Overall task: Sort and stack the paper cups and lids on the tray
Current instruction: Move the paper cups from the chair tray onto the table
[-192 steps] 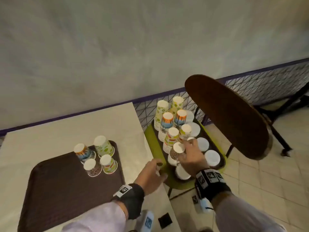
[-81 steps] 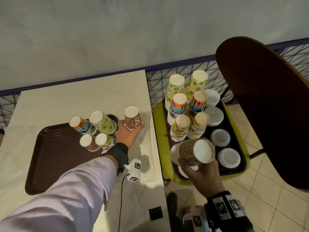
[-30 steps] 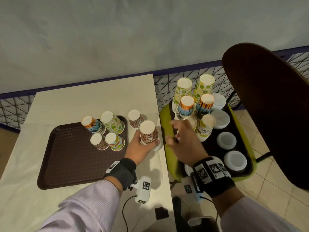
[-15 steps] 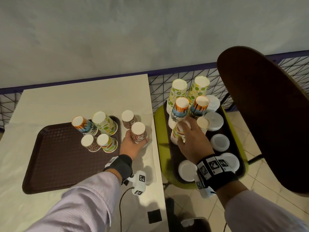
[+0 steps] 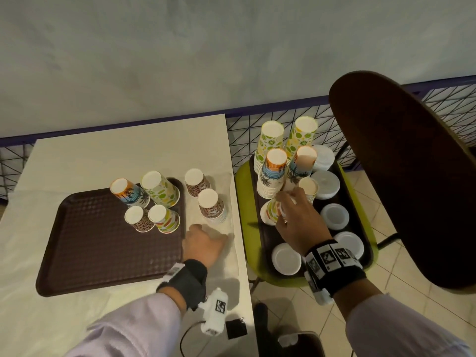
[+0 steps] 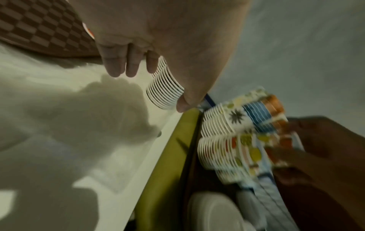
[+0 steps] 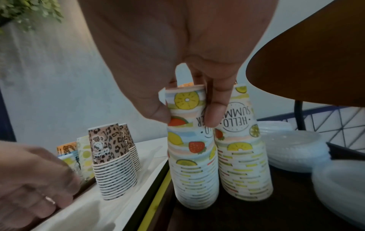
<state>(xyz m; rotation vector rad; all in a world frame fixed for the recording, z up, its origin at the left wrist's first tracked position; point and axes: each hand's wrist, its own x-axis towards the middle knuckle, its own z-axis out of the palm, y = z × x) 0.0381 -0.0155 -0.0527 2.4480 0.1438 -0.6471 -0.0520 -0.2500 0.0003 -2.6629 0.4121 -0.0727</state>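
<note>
A brown tray (image 5: 103, 253) lies on the table with four upside-down cups at its far right corner: palm-print (image 5: 128, 193), lime-print (image 5: 159, 188), leopard (image 5: 137, 219) and fruit-print (image 5: 164, 219). Two leopard cup stacks (image 5: 211, 207) (image 5: 197, 182) stand on the table just right of it. My left hand (image 5: 206, 242) rests on the table below them, its fingers (image 6: 122, 67) loosely curled and holding nothing. My right hand (image 5: 286, 207) pinches the top of a fruit-print cup stack (image 7: 189, 148) on the dark tray (image 5: 265, 240) on the green stool.
More cup stacks (image 5: 273, 163) and several piles of white lids (image 5: 286, 258) fill the stool tray. A second fruit-print stack (image 7: 241, 156) stands right beside the gripped one. A brown chair back (image 5: 399, 176) overhangs on the right. A wire fence runs behind.
My left hand has let go of the nearer leopard stack and drawn back toward me on the table. My right hand has settled on the fruit-print stack.
</note>
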